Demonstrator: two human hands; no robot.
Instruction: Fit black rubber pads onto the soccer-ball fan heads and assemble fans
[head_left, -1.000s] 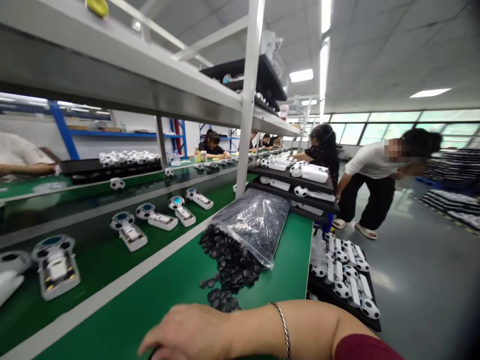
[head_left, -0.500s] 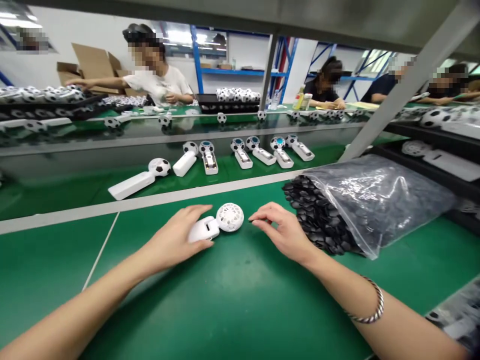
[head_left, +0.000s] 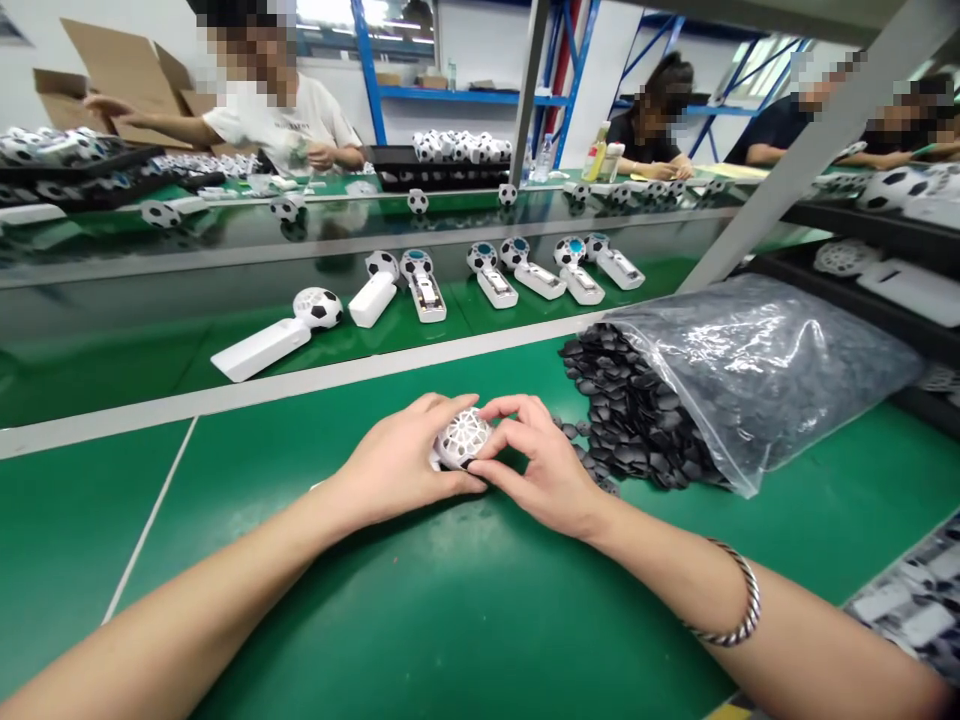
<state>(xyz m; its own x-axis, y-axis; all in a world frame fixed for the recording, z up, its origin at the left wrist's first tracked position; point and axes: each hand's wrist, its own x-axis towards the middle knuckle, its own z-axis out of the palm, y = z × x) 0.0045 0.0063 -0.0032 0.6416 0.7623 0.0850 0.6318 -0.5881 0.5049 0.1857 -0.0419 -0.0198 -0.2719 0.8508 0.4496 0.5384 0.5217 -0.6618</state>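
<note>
My left hand [head_left: 409, 455] is wrapped round a white handheld fan, its handle mostly hidden under the palm. The fan's round head [head_left: 463, 436] has an open lattice grille facing up and shows between my two hands. Against the right side of that head, the fingers of my right hand [head_left: 544, 465] are closed in a pinch. By the thumb tip a small black piece [head_left: 470, 463] shows at the head's lower edge. Just right of my right hand, loose black pieces [head_left: 637, 420] spill from a clear plastic bag [head_left: 780, 370].
Several football-patterned fans [head_left: 425, 285] lie on the green belt beyond a pale rail [head_left: 390, 366], some with their handles exposing inner parts. A slanted grey post [head_left: 810, 150] rises at right beside black trays [head_left: 892, 285]. Co-workers [head_left: 300, 125] sit across the line.
My right hand has moved left with the black piece to the fan head. My left hand has shifted right and up over the handle toward the head. The view has tilted slightly down.
</note>
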